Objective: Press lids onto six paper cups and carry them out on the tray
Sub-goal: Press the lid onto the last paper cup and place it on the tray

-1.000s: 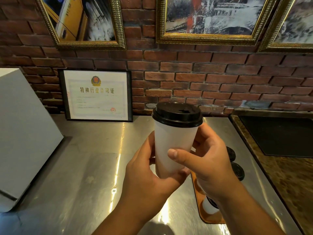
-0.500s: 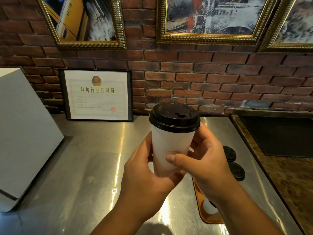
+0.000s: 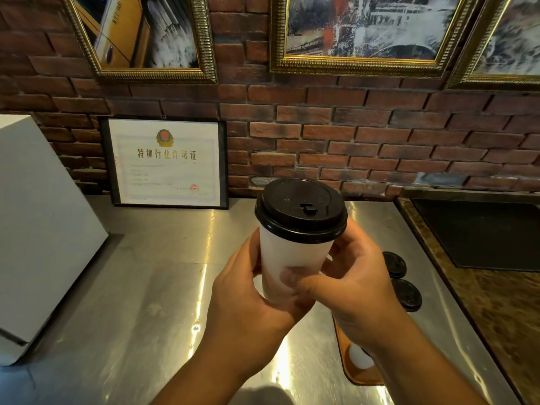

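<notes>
Brushed steel lies nearest you, the scuffed, glaring stainless countertop (image 3: pixel 131 302), and above it your two bare hands hold one tall white paper cup (image 3: pixel 292 264) clear of the surface. Your left hand (image 3: pixel 251 311) cradles the lower wall and base from the left, fingers curled shut around it; your right hand (image 3: pixel 353 290) wraps the other side, thumb laid across the front of the wall. The round black plastic lid (image 3: pixel 301 209) looks seated level all the way round the rim, sip hole facing you. Judge the cup as light and soft-walled: thin paper will buckle if you squeeze mid-wall, and that could pop the lid. Whether it is filled you cannot tell, so keep it upright. Take hold low on the wall or just under the lid's skirt, where the rolled rim stiffens it, and press only on the lid's outer edge. Just beyond your right wrist is the orange-brown rounded tray (image 3: pixel 359 372), mostly hidden, with a white cup wall peeking out. Farther right, two more black-lidded cups (image 3: pixel 406 293) show their tops, presumably on that tray. Behind everything stand the black-framed white certificate (image 3: pixel 166 162) and the red brick wall (image 3: pixel 350 135).
</notes>
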A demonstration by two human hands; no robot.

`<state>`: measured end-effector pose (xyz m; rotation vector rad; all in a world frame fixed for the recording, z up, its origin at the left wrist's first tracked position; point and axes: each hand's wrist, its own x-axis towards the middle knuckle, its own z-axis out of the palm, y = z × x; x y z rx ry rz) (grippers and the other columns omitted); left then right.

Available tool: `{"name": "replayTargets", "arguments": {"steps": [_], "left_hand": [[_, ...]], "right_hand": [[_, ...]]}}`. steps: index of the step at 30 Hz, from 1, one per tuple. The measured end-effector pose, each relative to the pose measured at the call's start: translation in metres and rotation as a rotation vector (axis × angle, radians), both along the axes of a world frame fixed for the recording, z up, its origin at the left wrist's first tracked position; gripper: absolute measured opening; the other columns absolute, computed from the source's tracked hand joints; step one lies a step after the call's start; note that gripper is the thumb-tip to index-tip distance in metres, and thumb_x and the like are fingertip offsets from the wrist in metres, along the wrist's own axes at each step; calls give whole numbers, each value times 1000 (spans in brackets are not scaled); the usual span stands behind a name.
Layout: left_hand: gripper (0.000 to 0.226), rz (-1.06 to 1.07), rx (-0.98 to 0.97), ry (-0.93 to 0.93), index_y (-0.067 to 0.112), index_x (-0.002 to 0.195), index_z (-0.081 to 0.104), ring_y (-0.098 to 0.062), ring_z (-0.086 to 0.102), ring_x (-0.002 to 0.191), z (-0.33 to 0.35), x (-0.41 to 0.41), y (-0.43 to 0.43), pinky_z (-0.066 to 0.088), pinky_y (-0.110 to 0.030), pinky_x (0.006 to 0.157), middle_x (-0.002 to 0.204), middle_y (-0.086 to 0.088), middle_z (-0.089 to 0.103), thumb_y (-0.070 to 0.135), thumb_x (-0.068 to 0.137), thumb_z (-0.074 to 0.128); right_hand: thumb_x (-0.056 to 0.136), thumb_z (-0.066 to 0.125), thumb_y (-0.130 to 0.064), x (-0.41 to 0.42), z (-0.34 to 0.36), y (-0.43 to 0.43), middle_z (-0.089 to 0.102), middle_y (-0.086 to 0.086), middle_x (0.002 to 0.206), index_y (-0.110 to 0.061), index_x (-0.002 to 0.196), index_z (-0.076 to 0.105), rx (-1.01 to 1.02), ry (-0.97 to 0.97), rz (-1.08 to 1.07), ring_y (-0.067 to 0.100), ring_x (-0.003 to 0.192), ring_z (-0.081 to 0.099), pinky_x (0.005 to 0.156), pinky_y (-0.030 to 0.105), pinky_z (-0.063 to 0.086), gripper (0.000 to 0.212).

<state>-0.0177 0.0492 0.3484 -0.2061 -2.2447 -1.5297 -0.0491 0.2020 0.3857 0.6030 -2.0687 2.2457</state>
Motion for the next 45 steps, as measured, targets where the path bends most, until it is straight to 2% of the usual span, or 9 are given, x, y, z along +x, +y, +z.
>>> {"name": "replayTargets", "arguments": {"steps": [3,9,13,16,20,31,38,42,45], "left_hand": [[87,-13,-1,-11,75,137,42,12,59,124,-2,0,-1,45,4,80,133,39,62,74,61,85],[81,12,7,-8,81,131,40,17,58,121,-3,-1,-2,45,4,76,128,47,59,73,61,80],[89,-11,-15,-28,62,143,46,3,62,126,-6,-2,-4,51,-3,84,135,33,63,71,63,83],[91,-14,-18,-47,59,144,46,5,61,126,-7,-2,-4,50,-3,84,136,33,62,73,61,81],[87,-28,2,-54,58,141,48,2,63,124,-7,-3,-6,54,-7,85,134,31,64,69,62,83],[84,-7,33,-31,77,133,42,16,58,122,-11,-7,-4,47,2,74,131,41,61,70,60,82],[92,-21,31,-14,75,140,39,17,55,125,-13,-8,-4,44,4,77,135,42,59,64,62,87],[91,-2,46,-21,77,139,37,19,55,124,-11,-10,-7,44,4,75,135,44,58,82,60,83],[92,10,63,-32,77,139,37,18,56,124,-10,-9,-7,45,4,75,135,43,57,97,56,72]], "right_hand": [[60,93,-4,0,-2,-2,75,-15,125,-41,130,63,-10,1,-31,8,121,70,85,22,62,85],[54,96,-21,-1,-2,-5,74,-19,126,-58,122,65,-7,-1,14,4,122,69,87,19,60,83],[59,92,-2,-3,-4,-4,75,-17,125,-56,121,67,4,20,-6,7,122,70,87,18,60,86],[54,98,-17,-4,-6,-4,74,-16,127,-57,122,66,-6,19,-24,8,123,69,88,22,62,86],[53,94,-26,-4,-6,-5,73,-21,127,-61,121,64,12,-2,9,1,122,67,86,15,59,82],[59,95,-9,-5,-6,-5,73,-22,125,-64,117,65,21,31,-7,-1,119,68,84,12,58,85],[61,95,-3,-6,-6,-5,75,-19,124,-59,121,67,14,27,-33,1,118,70,81,14,60,87],[59,98,-15,-7,-4,-5,74,-21,125,-55,125,65,27,13,-18,-1,118,68,81,12,59,84],[64,95,-10,-8,-3,-4,73,-23,126,-47,132,60,58,20,8,-2,119,67,84,9,56,84]]}}
